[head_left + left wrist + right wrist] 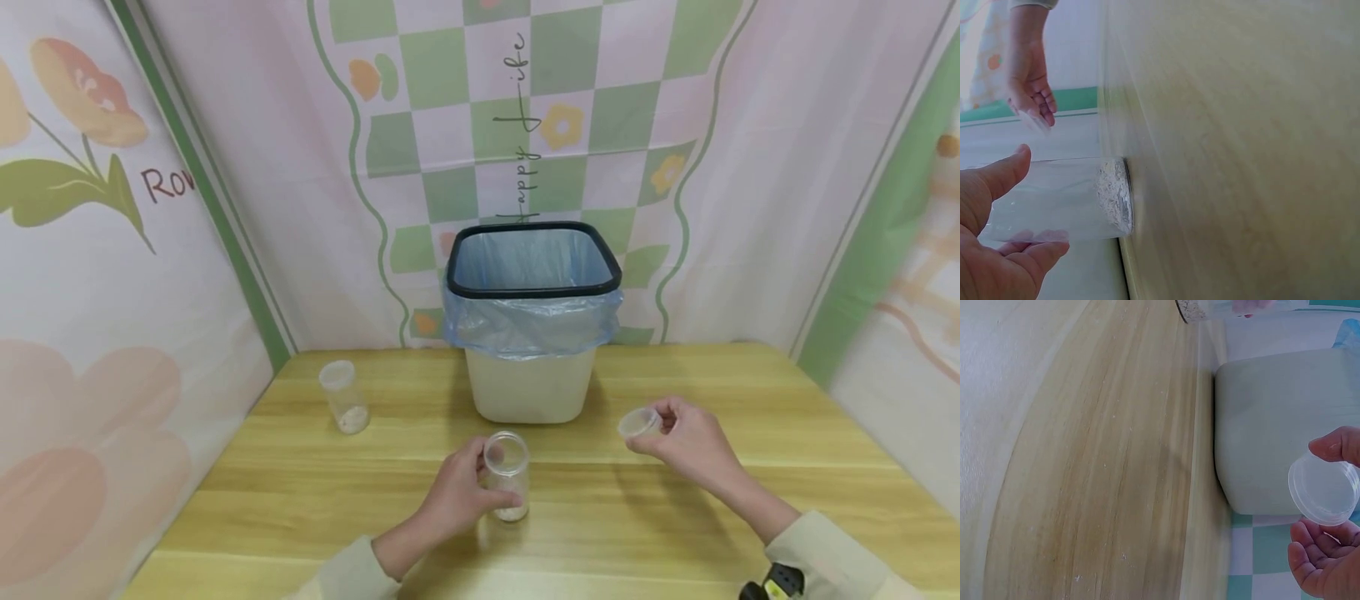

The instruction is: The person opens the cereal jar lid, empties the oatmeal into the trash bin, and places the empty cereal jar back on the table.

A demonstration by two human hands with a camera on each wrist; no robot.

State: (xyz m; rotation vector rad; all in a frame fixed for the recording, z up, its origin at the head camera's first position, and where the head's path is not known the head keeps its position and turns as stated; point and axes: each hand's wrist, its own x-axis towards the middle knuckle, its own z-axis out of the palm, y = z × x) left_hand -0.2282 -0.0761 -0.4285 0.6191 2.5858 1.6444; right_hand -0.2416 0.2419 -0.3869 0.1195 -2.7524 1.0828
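Note:
My left hand [459,493] grips a clear plastic jar [507,477] that stands upright on the table with its top uncovered. Pale, crumbly bits [1114,197] cover the jar's bottom in the left wrist view. Over the table to the right, my right hand [693,439] pinches a round translucent lid [640,422] by its edge. The right wrist view shows this lid [1324,489] between thumb and fingers, apart from the jar. A second clear jar [345,398], with similar pale bits at its bottom, stands at the left of the table.
A pale waste bin [531,387] with a black rim [534,292] and a blue liner bag [532,321] stands at the table's back, just beyond the hands. Patterned curtains [435,125] hang behind and at both sides of the wooden table [247,492].

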